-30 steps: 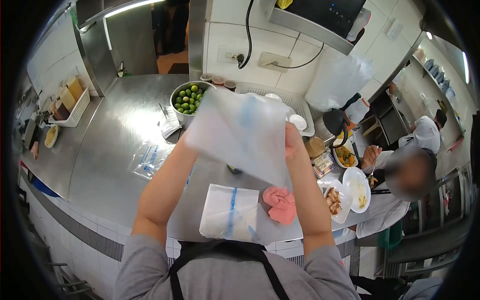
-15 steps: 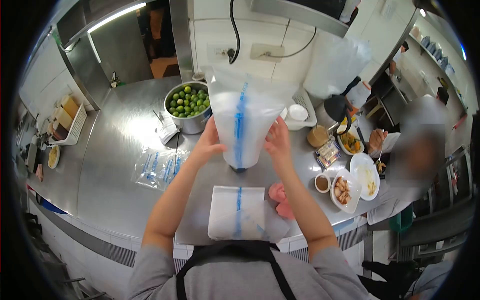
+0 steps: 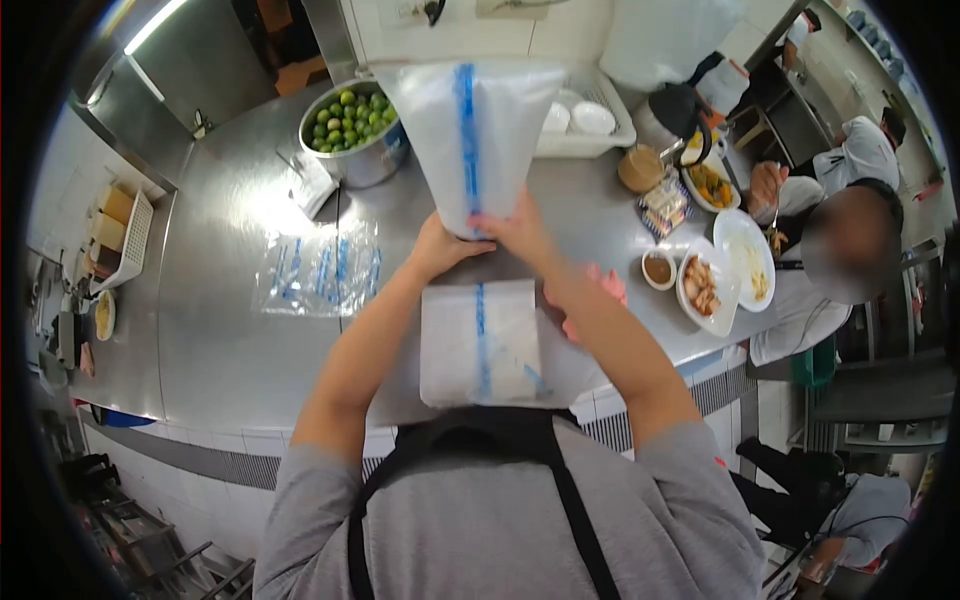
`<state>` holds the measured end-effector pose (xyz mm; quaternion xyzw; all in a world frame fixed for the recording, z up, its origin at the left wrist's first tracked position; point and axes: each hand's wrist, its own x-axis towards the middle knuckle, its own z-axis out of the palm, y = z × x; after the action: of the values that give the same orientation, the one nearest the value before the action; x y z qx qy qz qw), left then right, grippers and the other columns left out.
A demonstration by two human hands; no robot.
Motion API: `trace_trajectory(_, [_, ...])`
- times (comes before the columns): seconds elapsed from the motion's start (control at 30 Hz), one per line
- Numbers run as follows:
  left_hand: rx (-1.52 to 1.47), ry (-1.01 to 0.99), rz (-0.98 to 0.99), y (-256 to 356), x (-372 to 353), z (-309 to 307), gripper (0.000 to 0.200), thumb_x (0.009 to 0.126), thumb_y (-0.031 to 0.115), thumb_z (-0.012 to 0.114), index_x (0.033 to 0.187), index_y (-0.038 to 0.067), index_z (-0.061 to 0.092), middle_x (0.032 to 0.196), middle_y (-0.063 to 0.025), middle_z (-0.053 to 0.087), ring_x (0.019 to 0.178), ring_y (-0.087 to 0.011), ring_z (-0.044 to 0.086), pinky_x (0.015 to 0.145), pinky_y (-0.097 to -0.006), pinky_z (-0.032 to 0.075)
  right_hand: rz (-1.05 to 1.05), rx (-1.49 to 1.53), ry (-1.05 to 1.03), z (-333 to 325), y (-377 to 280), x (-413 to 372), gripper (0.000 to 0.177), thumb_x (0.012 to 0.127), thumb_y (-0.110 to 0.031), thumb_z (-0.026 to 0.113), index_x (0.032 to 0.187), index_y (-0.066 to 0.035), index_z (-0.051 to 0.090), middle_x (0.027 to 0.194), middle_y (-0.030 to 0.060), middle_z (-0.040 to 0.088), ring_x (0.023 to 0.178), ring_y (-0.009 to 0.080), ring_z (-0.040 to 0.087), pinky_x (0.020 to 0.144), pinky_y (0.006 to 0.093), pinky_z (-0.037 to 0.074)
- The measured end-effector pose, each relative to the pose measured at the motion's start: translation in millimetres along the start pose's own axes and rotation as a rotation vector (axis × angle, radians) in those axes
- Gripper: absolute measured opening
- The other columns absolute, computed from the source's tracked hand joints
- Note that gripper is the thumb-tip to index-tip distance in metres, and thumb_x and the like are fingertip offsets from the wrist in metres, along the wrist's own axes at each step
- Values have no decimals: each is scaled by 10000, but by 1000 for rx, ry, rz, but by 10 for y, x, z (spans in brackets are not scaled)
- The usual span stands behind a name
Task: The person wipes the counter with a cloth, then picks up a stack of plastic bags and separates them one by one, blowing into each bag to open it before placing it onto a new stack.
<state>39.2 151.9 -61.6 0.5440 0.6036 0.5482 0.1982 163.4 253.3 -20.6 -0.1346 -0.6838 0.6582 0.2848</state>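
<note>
Left hand (image 3: 440, 250) and right hand (image 3: 518, 234) grip the base of the tall, translucent, blue-striped plastic bag (image 3: 470, 140), over the grey metal counter (image 3: 230, 360). Apply even pressure from 2 sides; hold the bag upright.

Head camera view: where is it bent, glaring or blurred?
Head view: edges bow and corners go black, like a very wide lens; head view: white glare on the steel counter, left of the pot of green fruit; head view: the blue print on the plastic bag is too soft to read, and the nearest person at right has a smeared-out face.
</note>
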Motion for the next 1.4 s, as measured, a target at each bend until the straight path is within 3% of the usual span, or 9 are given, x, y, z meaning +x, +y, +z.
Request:
trace_trajectory(0.1, [313,143,-140,183,-197,-37,545,612,156,751,1093,67,511,991,-119,574,886,-257,572,760,-331,455,-257,-349,143,-130,-94,-185,656,697,-102,707,1253,-38,364,1063,87,539,971,189,526,817,310,454])
trace_trajectory(0.23, [370,235,-112,419,-505,-424,424,669,117,707,1060,76,549,925,-97,581,818,-203,578,698,-305,464,301,-498,-73,-511,-542,-845,264,768,-108,638,1020,-47,591,956,46,582,913,129,539,755,278,444])
trace_trajectory(0.43, [169,-346,-219,1084,-922,-83,378,719,149,686,1063,67,552,923,-84,582,813,-167,578,700,-280,460,-359,-1053,-358,-406,-209,-1344,123,777,-99,605,852,-5,580,828,47,586,708,97,523,624,245,432])
trace_trajectory(0.53, [460,-18,42,1371,-968,190,648,699,209,711,1238,40,394,1073,-128,553,992,-207,551,819,-298,430,322,-450,-232,-238,-521,-1180,74,768,-64,586,819,-17,560,843,29,579,747,85,526,660,238,427])
trace_trajectory(0.6, [388,-34,-33,1132,-947,35,778,778,433,598,1320,10,235,1185,-161,496,1125,-263,475,922,-343,370,15,-337,119,-131,-700,-1069,130,693,-25,587,814,-44,542,963,76,586,850,208,563,704,292,447])
trace_trajectory(0.7, [-823,-158,-853,891,-777,-300,859,815,682,70,1292,11,317,1193,-151,494,1122,-276,469,949,-386,338,-503,-400,317,-41,-860,-1005,164,636,31,593,735,-52,491,1003,106,573,825,223,576,692,286,459])
trace_trajectory(0.87, [-950,-60,-533,1063,-625,-300,760,868,599,128,1248,-8,385,1161,-129,523,1090,-241,492,953,-370,334,-510,-445,123,-18,-715,-1149,208,607,54,589,706,-61,447,1013,147,557,899,248,560,740,315,462])
trace_trajectory(1.13, [-593,98,-334,1221,-490,-479,191,764,117,657,914,0,639,1032,-70,579,951,-124,523,825,-245,393,-423,-466,-94,-35,-678,-1217,222,637,-30,628,793,-69,475,1098,171,528,1014,229,514,795,313,439])
trace_trajectory(1.4, [-452,30,-240,1366,-380,-466,118,765,98,660,799,-15,651,855,-45,596,781,-101,545,709,-219,416,385,630,-216,-125,-839,-558,428,774,-188,625,1137,-18,477,1034,119,554,962,171,535,816,281,432])
